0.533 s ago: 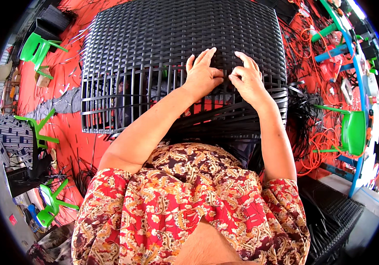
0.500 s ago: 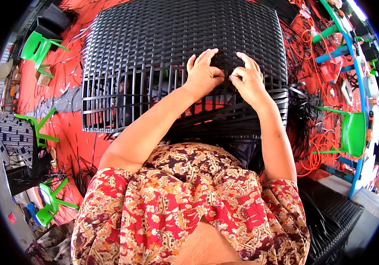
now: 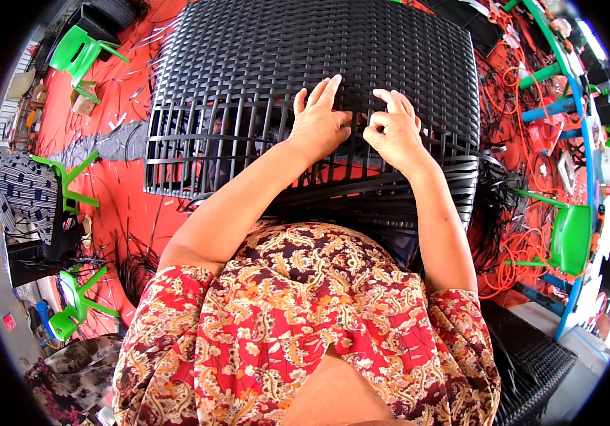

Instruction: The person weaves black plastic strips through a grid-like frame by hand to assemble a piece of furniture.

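A black panel of woven plastic strips (image 3: 305, 53) lies before me, tightly woven at its far part, with an open lattice of bare strips (image 3: 198, 153) nearer me. My left hand (image 3: 319, 126) rests at the edge of the weave, thumb and forefinger pinched on a black plastic strip, its other fingers stretched over the panel. Just to its right, my right hand (image 3: 396, 135) pinches at the strips with thumb and forefinger, the other fingers raised. The strip between the fingertips is hard to see against the dark weave. Loose black strips (image 3: 347, 195) gather below my hands.
Green plastic chairs (image 3: 77, 53) stand at the left, and another green chair (image 3: 571, 238) stands at the right. Orange hoses (image 3: 525, 255) lie tangled beside a blue metal frame (image 3: 587, 156). Strip scraps litter the red floor (image 3: 116, 213). A black woven piece (image 3: 539, 362) sits at lower right.
The view has shifted, so the panel appears farther right and slightly higher. My hands have drawn a little farther apart, still at the edge of the weave.
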The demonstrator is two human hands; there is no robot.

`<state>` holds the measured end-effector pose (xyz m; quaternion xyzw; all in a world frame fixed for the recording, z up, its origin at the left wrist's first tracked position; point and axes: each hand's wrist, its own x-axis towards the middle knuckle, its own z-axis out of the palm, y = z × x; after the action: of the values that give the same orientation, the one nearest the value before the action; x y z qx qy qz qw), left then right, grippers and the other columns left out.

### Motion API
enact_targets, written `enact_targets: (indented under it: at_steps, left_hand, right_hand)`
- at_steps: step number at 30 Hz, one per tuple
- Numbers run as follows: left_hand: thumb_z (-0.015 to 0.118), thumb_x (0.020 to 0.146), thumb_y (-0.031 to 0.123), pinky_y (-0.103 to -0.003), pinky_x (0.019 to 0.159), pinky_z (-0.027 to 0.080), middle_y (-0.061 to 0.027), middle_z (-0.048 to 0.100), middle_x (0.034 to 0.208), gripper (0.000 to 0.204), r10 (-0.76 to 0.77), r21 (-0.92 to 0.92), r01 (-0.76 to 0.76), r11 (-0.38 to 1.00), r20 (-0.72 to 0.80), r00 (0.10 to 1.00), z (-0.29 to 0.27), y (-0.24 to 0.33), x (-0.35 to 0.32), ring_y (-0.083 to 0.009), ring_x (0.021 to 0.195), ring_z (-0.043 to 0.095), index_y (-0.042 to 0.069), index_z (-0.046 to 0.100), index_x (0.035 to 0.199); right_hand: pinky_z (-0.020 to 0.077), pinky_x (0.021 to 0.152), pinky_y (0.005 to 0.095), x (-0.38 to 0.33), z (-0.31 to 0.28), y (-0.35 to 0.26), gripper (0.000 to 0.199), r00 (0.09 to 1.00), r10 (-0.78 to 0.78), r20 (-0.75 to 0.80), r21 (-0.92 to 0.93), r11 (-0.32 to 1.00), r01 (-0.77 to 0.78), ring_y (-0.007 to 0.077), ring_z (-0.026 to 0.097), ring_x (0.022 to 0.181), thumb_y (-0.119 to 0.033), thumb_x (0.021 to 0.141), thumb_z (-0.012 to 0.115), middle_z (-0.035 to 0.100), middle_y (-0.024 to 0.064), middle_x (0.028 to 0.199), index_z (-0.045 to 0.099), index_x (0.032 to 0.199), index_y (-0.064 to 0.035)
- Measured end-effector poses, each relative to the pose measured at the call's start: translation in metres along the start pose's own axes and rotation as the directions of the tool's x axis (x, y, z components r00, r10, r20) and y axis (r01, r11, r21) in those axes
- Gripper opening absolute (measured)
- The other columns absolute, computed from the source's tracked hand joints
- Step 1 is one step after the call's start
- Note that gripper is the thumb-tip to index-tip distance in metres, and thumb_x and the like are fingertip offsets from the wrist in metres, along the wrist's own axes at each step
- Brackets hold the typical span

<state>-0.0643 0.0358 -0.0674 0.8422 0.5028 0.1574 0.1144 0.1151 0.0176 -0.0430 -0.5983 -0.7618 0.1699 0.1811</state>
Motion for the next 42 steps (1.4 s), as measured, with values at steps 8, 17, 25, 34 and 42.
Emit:
enact_targets:
  at_steps: [8, 17, 25, 34, 42]
  left_hand:
    - [0.07, 0.077, 0.018, -0.04, 0.105, 0.028, -0.0118, 0.04, 0.136, 0.01, -0.098, -0.642, 0.015, 0.766, -0.094, 0.991, -0.008, -0.018, -0.003, -0.0263, 0.128, 0.035, 0.01, 0.07, 0.084]
    - [0.071, 0.073, 0.021, -0.045, 0.108, 0.019, -0.0095, 0.038, 0.141, 0.015, -0.079, -0.1, 0.059, 0.993, -0.206, 0.975, -0.023, -0.046, -0.032, -0.03, 0.133, 0.029, 0.019, 0.072, 0.088]
    - [0.065, 0.079, 0.027, -0.055, 0.109, 0.012, -0.0096, 0.022, 0.149, 0.018, -0.116, 0.079, 0.117, 0.99, -0.018, 0.993, -0.014, -0.028, -0.025, -0.0295, 0.139, 0.017, 0.024, 0.071, 0.096]
    - [0.067, 0.078, 0.025, -0.052, 0.109, 0.012, -0.0077, 0.03, 0.146, 0.014, -0.141, -0.185, 0.134, 0.974, -0.03, 0.99, -0.015, -0.04, -0.023, -0.0279, 0.139, 0.017, 0.022, 0.073, 0.091]
    - [0.071, 0.075, 0.01, -0.034, 0.099, 0.038, -0.0114, 0.041, 0.136, 0.012, -0.218, -0.571, 0.046, 0.82, -0.236, 0.947, -0.023, -0.063, -0.04, -0.0249, 0.12, 0.046, 0.009, 0.071, 0.087]
  right_hand:
    - [0.0244, 0.103, 0.0522, 0.002, 0.006, -0.014, 0.012, 0.984, -0.038, -0.174, 0.124, 0.991, 0.06, 0.0328, 0.023, 0.135, -0.027, 0.08, 0.068, 0.033, 0.0129, 0.143, 0.068, 0.088, -0.0174]
    - [0.0203, 0.106, 0.049, 0.011, 0.02, -0.025, 0.013, 0.999, -0.049, -0.023, 0.117, 0.992, 0.052, 0.0331, 0.022, 0.136, -0.02, 0.075, 0.066, 0.038, 0.0096, 0.142, 0.063, 0.069, -0.0094]
    - [0.0214, 0.104, 0.0493, 0.014, 0.02, -0.033, 0.011, 1.0, -0.03, 0.009, 0.057, 0.998, 0.029, 0.033, 0.023, 0.135, -0.018, 0.074, 0.065, 0.039, 0.0085, 0.141, 0.064, 0.069, -0.008]
    - [0.0238, 0.102, 0.0496, 0.016, 0.023, -0.038, 0.011, 0.996, -0.076, -0.043, -0.011, 0.997, 0.075, 0.033, 0.025, 0.134, -0.02, 0.079, 0.067, 0.037, 0.0087, 0.142, 0.065, 0.076, -0.0095]
    - [0.0191, 0.106, 0.0482, 0.026, 0.032, -0.054, 0.013, 0.989, -0.128, -0.071, 0.116, 0.984, 0.136, 0.033, 0.024, 0.135, -0.026, 0.081, 0.067, 0.033, 0.0112, 0.144, 0.069, 0.087, -0.015]
